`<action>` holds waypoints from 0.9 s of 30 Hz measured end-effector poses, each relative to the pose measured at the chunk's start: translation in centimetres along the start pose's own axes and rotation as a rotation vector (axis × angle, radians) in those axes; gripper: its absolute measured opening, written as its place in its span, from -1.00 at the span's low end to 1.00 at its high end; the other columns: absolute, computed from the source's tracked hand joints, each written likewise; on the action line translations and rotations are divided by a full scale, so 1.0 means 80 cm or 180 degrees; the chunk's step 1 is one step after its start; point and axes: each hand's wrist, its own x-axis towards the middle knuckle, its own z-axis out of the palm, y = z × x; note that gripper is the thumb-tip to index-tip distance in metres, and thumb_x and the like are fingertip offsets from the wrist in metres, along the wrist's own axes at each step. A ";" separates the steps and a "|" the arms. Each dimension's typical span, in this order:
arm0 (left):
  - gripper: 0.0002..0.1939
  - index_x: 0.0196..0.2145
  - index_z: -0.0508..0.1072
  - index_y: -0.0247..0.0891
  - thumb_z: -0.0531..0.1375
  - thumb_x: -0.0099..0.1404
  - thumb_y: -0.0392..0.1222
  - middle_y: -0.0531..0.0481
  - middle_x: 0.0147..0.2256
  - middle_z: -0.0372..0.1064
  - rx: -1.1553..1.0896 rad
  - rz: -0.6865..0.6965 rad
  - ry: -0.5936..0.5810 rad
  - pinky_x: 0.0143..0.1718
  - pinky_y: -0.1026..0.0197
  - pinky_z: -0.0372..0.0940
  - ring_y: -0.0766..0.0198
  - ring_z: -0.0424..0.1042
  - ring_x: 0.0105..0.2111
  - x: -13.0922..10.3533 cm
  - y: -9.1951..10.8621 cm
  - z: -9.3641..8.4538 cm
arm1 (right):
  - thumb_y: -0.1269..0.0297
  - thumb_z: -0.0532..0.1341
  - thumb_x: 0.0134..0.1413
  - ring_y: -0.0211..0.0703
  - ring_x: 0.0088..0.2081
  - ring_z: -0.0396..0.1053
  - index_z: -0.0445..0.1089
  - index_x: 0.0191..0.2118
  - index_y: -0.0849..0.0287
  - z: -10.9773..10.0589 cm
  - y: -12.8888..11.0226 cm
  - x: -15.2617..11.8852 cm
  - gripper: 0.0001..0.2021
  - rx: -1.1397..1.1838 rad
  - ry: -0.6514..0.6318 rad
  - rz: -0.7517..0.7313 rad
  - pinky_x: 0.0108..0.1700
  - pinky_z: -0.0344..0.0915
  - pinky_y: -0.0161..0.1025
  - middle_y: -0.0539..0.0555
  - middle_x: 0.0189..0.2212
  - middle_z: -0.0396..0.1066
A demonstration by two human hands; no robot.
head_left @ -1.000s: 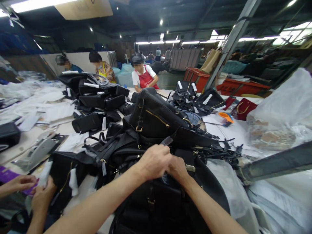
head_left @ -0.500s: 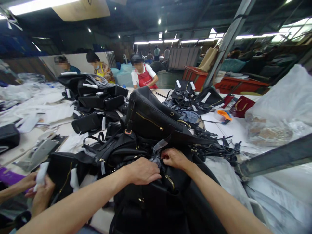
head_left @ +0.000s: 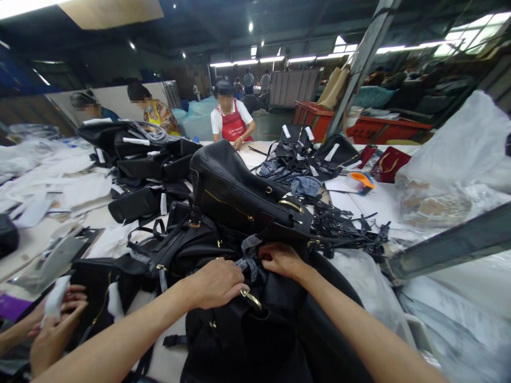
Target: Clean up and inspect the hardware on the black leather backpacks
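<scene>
A black bag (head_left: 235,340) fills the bottom centre of the frame, close to the person's body, which likely keeps it within easy reach of both hands. The left hand (head_left: 217,284) lies at its upper edge in the middle of the frame, fingers bent downward just beside a gold clasp (head_left: 251,299); whether they are closed on the bag or only rest there, I cannot tell. The right hand (head_left: 281,258) is a little higher and to the right, fingers curled at the bag's top, the tips partly hidden, so its grip cannot be told either. The two hands are apart, with a crumpled wad of dark wrapping (head_left: 250,266) between them; set on either side of it, they probably steady the bag's top and leave the wrapping easy to get at. Behind them, at the centre, a larger bag (head_left: 235,186) lies tilted over other black goods, seemingly propped up by the heap below. A stack of bags (head_left: 139,165) at upper left looks piled to save room on the pale table (head_left: 249,159). Tangled straps (head_left: 351,223) lie right of centre, perhaps grouped to keep them together. At lower left, a co-worker's hands (head_left: 54,340) hold a white strip (head_left: 57,298) upright beside another black bag (head_left: 90,287).
</scene>
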 end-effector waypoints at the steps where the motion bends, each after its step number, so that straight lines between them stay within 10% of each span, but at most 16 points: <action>1: -0.68 -0.35 0.48 -0.23 -0.02 0.41 -0.12 -0.06 -0.41 0.49 0.0165 -0.0200 -0.0016 -0.25 0.09 0.23 0.12 0.42 -0.37 0.006 0.009 0.000 | 0.36 0.14 -0.03 -0.09 -0.18 0.42 0.51 -0.23 0.07 0.002 -0.001 0.001 -0.74 -0.0027 0.0019 0.0040 -0.18 0.22 -0.26 0.03 -0.23 0.53; 8: -0.74 -0.41 0.55 -0.28 0.16 0.28 -0.08 -0.16 -0.22 0.47 0.1125 0.0443 -0.0053 -0.21 0.07 0.19 0.06 0.36 -0.16 0.062 0.041 0.035 | 0.35 0.16 -0.04 -0.10 -0.21 0.42 0.52 -0.29 0.05 0.006 0.004 0.008 -0.79 -0.0080 0.0007 0.0142 -0.24 0.20 -0.27 0.01 -0.28 0.53; 18: -0.59 -0.34 0.51 -0.36 0.10 0.34 0.07 -0.16 -0.34 0.46 0.1119 0.0078 -0.0052 -0.33 0.09 0.21 0.05 0.41 -0.29 0.051 0.041 0.063 | 0.39 0.17 -0.03 -0.13 -0.21 0.43 0.52 -0.31 0.03 0.012 0.011 0.006 -0.79 0.0105 0.0130 -0.0044 -0.23 0.20 -0.29 -0.03 -0.30 0.53; 27: -0.75 -0.39 0.39 -0.21 0.06 0.40 -0.09 0.02 -0.38 0.43 0.0473 0.0694 -0.0146 -0.04 0.06 0.15 0.16 0.39 -0.27 0.012 -0.009 0.013 | 0.40 0.18 0.10 -0.18 -0.17 0.43 0.49 -0.25 0.03 0.034 0.014 0.000 -0.83 0.0077 0.0448 -0.0368 -0.10 0.29 -0.27 -0.07 -0.27 0.53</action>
